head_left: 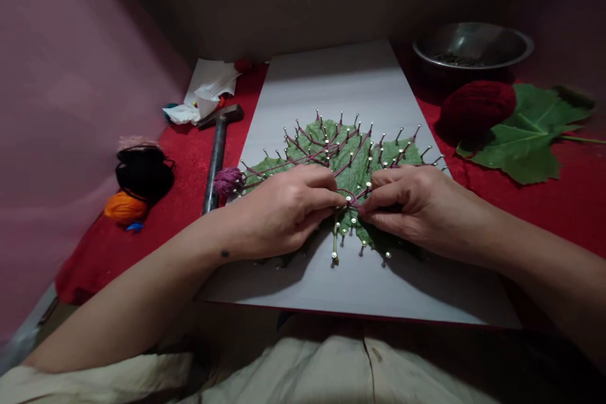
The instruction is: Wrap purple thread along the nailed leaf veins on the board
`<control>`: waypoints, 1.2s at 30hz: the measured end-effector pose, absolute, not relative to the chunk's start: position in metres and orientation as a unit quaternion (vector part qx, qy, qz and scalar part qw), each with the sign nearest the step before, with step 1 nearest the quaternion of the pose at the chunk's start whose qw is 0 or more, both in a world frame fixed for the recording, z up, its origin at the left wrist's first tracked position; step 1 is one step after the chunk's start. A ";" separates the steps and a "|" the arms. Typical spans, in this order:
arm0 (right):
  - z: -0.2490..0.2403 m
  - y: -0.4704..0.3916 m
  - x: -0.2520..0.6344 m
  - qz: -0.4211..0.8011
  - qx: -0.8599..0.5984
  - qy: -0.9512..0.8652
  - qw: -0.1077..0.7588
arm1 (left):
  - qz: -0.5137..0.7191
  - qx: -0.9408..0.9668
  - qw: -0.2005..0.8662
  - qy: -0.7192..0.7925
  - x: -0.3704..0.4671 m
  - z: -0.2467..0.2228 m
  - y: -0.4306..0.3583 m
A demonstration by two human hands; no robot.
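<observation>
A green leaf (pixel 357 164) lies on a pale board (pixel 331 85), with many nails standing around its edge and along its veins. Purple yarn (pixel 310 158) runs from nail to nail across it. Near the leaf's lower middle, my left hand (pixel 296 205) pinches by a nail where the yarn loops. My right hand (pixel 409 202) has thumb and fingers closed on the purple yarn just right of that same nail. A small ball of purple yarn (pixel 228 182) rests at the leaf's left side. My hands hide parts of the leaf's lower sides.
Left of the board lie a hammer (pixel 218 145), crumpled white paper (pixel 189 110), black yarn (pixel 144 170) and orange yarn (pixel 125 207). On the right are a metal bowl (pixel 473 66) of nails, a dark red yarn ball (pixel 479 107) and another leaf (pixel 534 132). Red cloth (pixel 111 255) covers the table.
</observation>
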State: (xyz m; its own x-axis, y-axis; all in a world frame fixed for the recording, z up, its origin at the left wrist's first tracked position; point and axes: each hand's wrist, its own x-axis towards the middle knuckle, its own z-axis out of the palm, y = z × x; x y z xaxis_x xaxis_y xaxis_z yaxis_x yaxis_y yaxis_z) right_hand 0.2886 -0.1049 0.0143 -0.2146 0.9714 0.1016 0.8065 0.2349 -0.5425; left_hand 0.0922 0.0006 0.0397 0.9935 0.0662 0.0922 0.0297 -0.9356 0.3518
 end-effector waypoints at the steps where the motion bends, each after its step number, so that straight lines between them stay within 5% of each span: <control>1: 0.014 -0.105 0.288 0.190 -0.587 -0.756 0.218 | 0.057 0.983 0.173 0.027 0.092 0.041 0.000; 23: 0.022 -0.124 0.292 0.140 -0.531 -0.797 0.250 | 0.026 0.997 0.066 -0.007 0.099 0.031 -0.010; 36: 0.023 -0.133 0.293 0.224 -0.515 -0.790 0.245 | 0.044 0.998 0.028 0.032 0.095 0.033 -0.011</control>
